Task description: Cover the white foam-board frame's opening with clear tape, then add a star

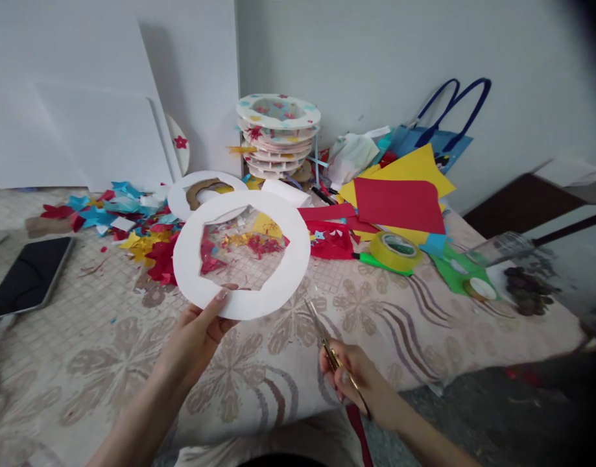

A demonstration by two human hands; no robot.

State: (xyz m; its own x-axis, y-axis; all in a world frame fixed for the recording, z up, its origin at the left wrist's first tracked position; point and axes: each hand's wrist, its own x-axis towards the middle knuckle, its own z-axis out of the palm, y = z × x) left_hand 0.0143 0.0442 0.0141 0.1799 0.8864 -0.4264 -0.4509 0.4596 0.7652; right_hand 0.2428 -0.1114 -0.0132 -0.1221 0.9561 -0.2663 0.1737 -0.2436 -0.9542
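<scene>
My left hand (207,318) grips a white ring (288,272) by its near edge, thumb on top. The ring is round outside, and its large opening has straight-edged, angular sides. Through that opening I see red and yellow paper scraps lying on the table. In my right hand (349,373) is a pair of gold-handled scissors (321,327), blades pointing up and away to the left. The scissor tips are just right of the ring's lower edge, apart from it. A dark red strip (358,434) hangs below my right hand; what holds it is hidden.
Paper stars (96,217) and scraps heap at left, beside a phone (30,275). Behind stand decorated stacked rings (278,133) and white boards (98,136). At right lie red card (399,204), yellow tape (395,251), a green marker (385,264), grapes (526,292) and a blue bag (429,143).
</scene>
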